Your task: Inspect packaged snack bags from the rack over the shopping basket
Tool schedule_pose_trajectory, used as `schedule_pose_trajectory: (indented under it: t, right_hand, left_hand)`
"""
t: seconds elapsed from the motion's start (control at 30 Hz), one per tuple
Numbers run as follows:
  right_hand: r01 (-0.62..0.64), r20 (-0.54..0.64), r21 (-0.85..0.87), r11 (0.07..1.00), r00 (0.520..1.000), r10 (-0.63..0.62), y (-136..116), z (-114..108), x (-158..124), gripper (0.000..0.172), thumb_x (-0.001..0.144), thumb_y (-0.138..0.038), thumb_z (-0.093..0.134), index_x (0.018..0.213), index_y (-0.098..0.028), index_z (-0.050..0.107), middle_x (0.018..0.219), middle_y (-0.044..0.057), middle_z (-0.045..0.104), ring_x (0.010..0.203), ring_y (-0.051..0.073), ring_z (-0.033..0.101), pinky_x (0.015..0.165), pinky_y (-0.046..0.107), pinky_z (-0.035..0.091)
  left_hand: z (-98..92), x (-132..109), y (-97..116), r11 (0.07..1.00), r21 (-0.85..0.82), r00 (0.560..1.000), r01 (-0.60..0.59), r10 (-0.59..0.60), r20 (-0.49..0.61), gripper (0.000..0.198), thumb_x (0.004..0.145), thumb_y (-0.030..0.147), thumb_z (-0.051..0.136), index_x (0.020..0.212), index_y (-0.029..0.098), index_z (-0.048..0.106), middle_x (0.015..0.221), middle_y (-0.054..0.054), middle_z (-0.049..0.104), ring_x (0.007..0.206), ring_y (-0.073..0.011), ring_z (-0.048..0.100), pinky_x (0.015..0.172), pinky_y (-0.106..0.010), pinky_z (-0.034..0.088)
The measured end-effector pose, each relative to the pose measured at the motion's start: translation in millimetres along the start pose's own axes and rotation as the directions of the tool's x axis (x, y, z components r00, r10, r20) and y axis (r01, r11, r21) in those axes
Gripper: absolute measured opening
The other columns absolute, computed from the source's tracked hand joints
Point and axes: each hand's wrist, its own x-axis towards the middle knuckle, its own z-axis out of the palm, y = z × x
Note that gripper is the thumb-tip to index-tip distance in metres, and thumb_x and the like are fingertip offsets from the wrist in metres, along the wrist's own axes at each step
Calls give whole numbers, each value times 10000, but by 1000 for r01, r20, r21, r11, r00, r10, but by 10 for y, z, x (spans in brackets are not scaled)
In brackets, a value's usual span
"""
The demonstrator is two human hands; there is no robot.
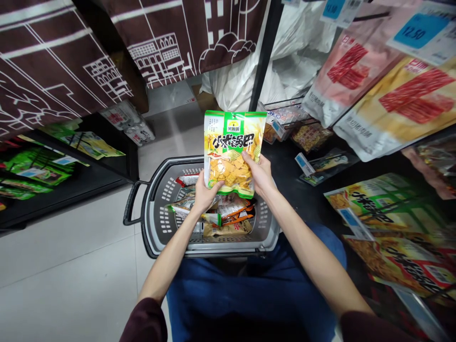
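Observation:
A green and yellow snack bag (pixel 233 142) full of square crackers is held upright over a grey shopping basket (pixel 160 223). My left hand (pixel 204 192) grips the bag's lower left corner. My right hand (pixel 260 173) pinches its right side, thumb on the front. Inside the basket lie several other snack packets (pixel 228 216), partly hidden behind my hands and the bag.
Hanging snack bags (pixel 392 99) with blue price tags (pixel 420 31) fill the racks on the right. A low dark shelf (pixel 53 185) with green packets stands at the left, under a brown patterned curtain (pixel 71 61). White sacks (pixel 242 76) lean beyond the basket. Pale tiled floor (pixel 71 275) lies to the left.

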Motion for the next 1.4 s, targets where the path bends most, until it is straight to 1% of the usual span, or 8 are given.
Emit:
schedule_pose_trajectory:
  t: [0.13,0.3,0.53,0.7,0.97,1.1,1.2,1.4]
  right_hand:
    - [-6,0,-6,1000,1000,6,-12,5,-3,432,663,-423,857,986,-165,729,1017,64,773,977,235,709,897,362,566]
    - [-19,-7,4,1000,1000,19,-42,29,-20,446,654,-424,863,986,-159,728,1005,68,774,955,236,712,891,367,565]
    - [-28,-9,80,996,1000,29,30,-3,42,447,776,-566,723,1005,-182,717,973,34,762,1039,230,694,878,329,563]
    - [-31,-23,87,996,999,33,65,-16,58,439,748,-567,749,976,-194,706,937,24,759,995,220,699,832,317,572]
    - [-17,-22,108,994,1000,19,58,-6,50,428,755,-535,758,990,-179,713,962,38,760,948,224,704,821,331,573]
    - [-18,-34,77,997,999,21,71,-12,48,454,755,-588,733,966,-187,708,970,41,759,976,233,697,822,337,575]
    - [-12,-50,73,997,999,16,72,-19,39,467,760,-626,708,918,-186,707,937,44,759,982,237,695,824,337,575]
    - [-23,-43,107,994,999,28,53,-15,26,439,741,-563,760,939,-173,729,936,45,765,960,239,705,842,349,576]
  left_hand:
    - [-1,-4,-14,1000,-1,1000,5,-5,3,605,711,442,824,1174,156,559,1074,-73,675,937,-205,646,829,-307,529]
    - [-4,-3,-11,1000,-12,1000,16,-16,8,596,713,442,823,1163,156,557,1056,-65,676,911,-196,645,802,-295,526]
    - [-4,5,24,1000,-5,1000,6,-6,3,604,713,447,824,1168,149,563,1074,-80,676,940,-212,653,827,-312,538]
    - [-3,0,9,1000,-1,1000,15,-15,4,596,711,440,824,1163,154,561,1067,-72,673,937,-209,648,831,-314,532]
    - [-9,-1,19,1000,18,1000,22,-22,-1,563,718,449,814,1132,160,564,1048,-67,667,916,-201,639,805,-299,524]
    - [-16,-7,9,999,37,999,35,-35,3,558,719,452,811,1129,163,567,1022,-59,670,878,-194,644,769,-286,529]
    - [-20,-11,-6,999,36,1000,19,-19,10,555,729,445,807,1145,165,568,1040,-60,670,914,-199,645,799,-288,524]
    - [-36,-16,6,998,55,999,36,-37,13,562,737,422,807,1176,164,569,1065,-63,675,938,-201,642,817,-289,517]
